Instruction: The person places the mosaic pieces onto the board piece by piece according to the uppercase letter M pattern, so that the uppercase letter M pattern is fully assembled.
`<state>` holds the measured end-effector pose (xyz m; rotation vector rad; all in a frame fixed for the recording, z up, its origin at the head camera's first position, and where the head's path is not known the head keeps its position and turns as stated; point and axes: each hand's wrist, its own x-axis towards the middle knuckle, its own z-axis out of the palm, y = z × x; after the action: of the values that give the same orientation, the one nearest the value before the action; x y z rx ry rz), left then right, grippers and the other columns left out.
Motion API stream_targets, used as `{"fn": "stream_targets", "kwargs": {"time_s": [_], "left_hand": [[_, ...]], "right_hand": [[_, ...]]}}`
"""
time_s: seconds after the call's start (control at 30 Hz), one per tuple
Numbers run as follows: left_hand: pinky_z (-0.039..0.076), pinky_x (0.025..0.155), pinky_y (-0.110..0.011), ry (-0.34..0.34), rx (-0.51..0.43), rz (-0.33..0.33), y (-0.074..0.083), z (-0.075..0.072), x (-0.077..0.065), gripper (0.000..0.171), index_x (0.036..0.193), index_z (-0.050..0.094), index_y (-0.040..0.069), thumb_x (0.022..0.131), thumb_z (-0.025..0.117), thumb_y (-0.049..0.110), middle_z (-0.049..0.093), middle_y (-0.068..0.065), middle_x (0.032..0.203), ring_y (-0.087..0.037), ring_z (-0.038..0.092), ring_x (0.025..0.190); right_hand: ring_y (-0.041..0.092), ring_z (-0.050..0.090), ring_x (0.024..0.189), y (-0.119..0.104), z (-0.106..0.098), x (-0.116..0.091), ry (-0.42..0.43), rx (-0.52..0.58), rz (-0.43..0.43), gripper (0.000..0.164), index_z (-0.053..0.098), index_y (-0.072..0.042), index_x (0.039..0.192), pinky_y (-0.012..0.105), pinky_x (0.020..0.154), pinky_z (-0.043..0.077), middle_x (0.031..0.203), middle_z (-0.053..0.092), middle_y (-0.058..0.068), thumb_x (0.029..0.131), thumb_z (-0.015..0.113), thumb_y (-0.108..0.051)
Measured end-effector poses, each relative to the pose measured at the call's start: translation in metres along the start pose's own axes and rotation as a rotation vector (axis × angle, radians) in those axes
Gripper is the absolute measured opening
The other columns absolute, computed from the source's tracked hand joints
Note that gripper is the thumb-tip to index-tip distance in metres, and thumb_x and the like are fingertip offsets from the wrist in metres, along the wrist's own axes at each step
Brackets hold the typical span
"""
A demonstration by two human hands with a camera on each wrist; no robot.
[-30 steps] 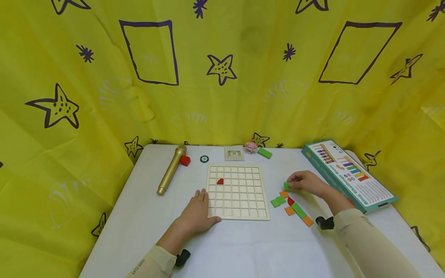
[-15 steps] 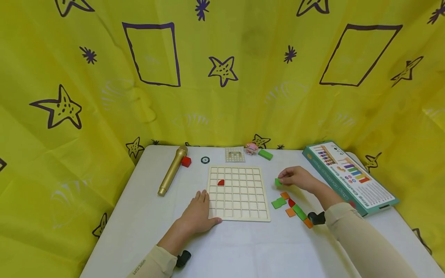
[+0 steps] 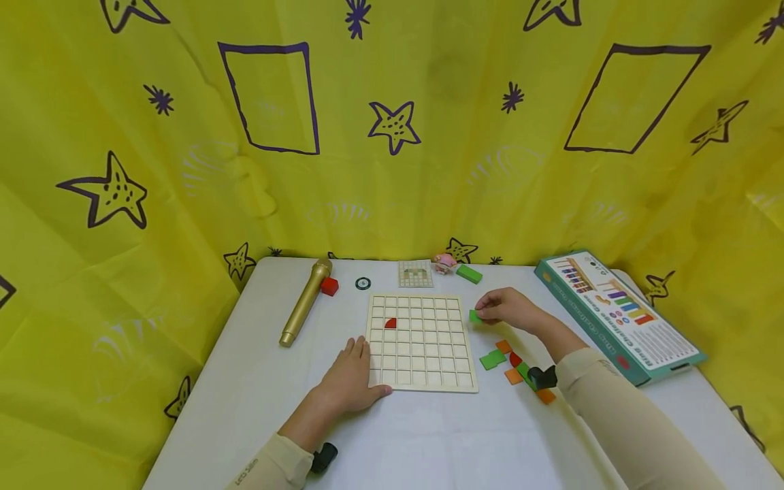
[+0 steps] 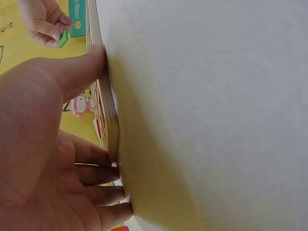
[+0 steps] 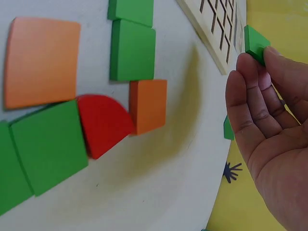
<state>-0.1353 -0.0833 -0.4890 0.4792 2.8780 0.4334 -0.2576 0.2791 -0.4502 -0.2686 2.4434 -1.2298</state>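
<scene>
My right hand pinches a green square tile between thumb and fingertips, close to the right edge of the wooden grid board. One red quarter-circle tile lies in a cell at the board's upper left. At the board's lower left corner, my left hand rests with extended fingers along the side and thumb at the front edge; the left wrist view shows the thumb against that edge. Right of the board lie loose green tiles, orange tiles and a red quarter-circle.
Behind the board are a small pattern card, a pink figurine, a green block and a round token. A gold microphone and red cube lie left. A game box lies right.
My right hand has carried the green tile leftward and slightly up, from over the loose tiles to near the board's right edge. The left hand has stayed at the board.
</scene>
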Motion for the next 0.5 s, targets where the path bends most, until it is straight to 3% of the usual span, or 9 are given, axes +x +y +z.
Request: {"fn": "stream_targets", "kwargs": {"time_s": [0.5], "left_hand": [[0.029,0.117,-0.052,-0.019,-0.008,-0.01,0.001,-0.002,0.001,0.102,0.149,0.032,-0.014,0.087,0.071,0.056,0.029,-0.029,0.158,-0.045,0.024,0.147]], "right_hand": [[0.021,0.069,0.082,-0.026,0.021,0.021,-0.054,0.052,-0.056,0.019,0.068,0.009,0.107,0.039,0.081,0.06,0.094,0.071,0.012,0.094,0.07,-0.006]]}}
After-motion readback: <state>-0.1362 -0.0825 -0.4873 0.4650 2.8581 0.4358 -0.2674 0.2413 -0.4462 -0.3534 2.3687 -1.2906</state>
